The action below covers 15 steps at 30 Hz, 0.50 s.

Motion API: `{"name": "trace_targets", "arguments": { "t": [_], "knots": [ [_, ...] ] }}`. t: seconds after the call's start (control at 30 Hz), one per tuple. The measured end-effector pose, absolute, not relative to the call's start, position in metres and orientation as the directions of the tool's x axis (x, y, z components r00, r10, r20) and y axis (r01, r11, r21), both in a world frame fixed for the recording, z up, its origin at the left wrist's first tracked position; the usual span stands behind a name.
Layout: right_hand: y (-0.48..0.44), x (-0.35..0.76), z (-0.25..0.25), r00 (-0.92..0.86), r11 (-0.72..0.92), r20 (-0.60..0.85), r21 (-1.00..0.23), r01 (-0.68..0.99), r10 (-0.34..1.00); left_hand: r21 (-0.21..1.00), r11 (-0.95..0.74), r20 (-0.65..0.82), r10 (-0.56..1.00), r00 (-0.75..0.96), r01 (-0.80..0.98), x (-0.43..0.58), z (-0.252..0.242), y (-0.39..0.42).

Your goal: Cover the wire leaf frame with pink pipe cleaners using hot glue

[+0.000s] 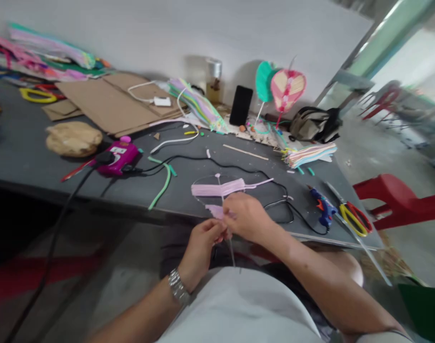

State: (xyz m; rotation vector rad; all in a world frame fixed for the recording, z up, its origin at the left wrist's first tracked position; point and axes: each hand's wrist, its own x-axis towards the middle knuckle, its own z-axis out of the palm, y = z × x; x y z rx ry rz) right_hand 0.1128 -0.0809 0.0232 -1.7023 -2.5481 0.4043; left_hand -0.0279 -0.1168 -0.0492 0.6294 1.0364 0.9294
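Note:
Low in front of my body, at the table's front edge, I hold a thin round wire frame with a pale stick (232,252) running down from it. A lilac piece (214,210), perhaps pipe cleaner, covers a small part of the frame. My left hand (207,237) pinches at the bottom of the frame, where the stick meets the lilac piece. Bent over the same spot, my right hand (248,215) has its fingers closed on the frame; its fingertips are partly hidden. Just beyond lies a bundle of lilac pipe cleaners (217,189), seen through the wire ring.
A blue glue gun (322,207) and yellow-and-red scissors (355,219) lie to the right. A black cord (232,166) crosses the table from a purple power box (119,157). Behind stand a phone (241,105) and a pink heart-shaped fan (288,89). Cardboard (113,107) lies left.

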Motion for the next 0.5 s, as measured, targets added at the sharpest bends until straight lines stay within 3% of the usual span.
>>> {"name": "trace_targets", "arguments": {
  "t": [0.1, 0.2, 0.3, 0.5],
  "knots": [
    [-0.086, 0.134, 0.015, -0.413, 0.418, 0.101, -0.384, 0.823, 0.905, 0.779, 0.501, -0.453, 0.866, 0.214, -0.377, -0.029, -0.047, -0.116],
    [-0.092, 0.145, 0.006, -0.452, 0.492, 0.199, -0.421, 0.762, 0.870, 0.758, 0.524, -0.482, 0.851, 0.208, -0.389, -0.029, -0.046, -0.116],
    [-0.096, 0.142, 0.002, -0.522, 0.559, 0.204, -0.362, 0.746, 0.828, 0.771, 0.506, -0.472, 0.862, 0.186, -0.387, -0.029, -0.045, -0.115],
    [-0.094, 0.129, 0.005, -0.624, 0.647, 0.182, -0.120, 0.753, 0.760, 0.804, 0.472, -0.446, 0.881, 0.159, -0.361, -0.029, -0.045, -0.115]
  ]
}}
